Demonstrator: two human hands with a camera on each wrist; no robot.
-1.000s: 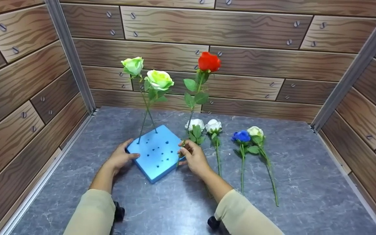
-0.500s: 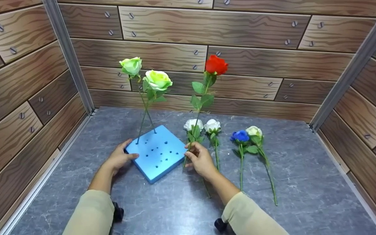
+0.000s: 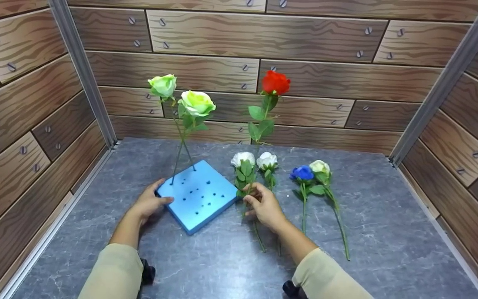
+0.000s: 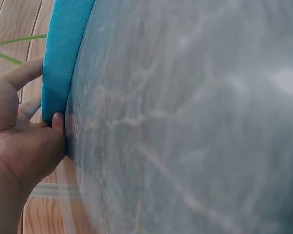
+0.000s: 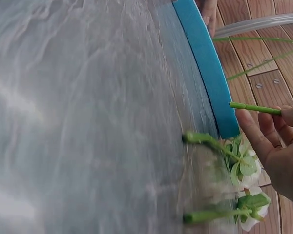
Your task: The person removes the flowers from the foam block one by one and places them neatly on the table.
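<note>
Two hands (image 3: 149, 203) (image 3: 266, 207): left grips block (image 3: 193, 201), right pinches red rose (image 3: 276, 83).

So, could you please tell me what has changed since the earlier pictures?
The right hand has moved right, away from the blue block, carrying the red rose with it. Nothing was newly gripped or released. The left hand still holds the block, and the two green roses still stand in it.

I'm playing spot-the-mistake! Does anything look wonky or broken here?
A bit wonky: one green rose leans left and the other green rose leans right, so in the head view their stems cross above the blue block instead of standing straight. I see nothing spilled or broken.
</note>
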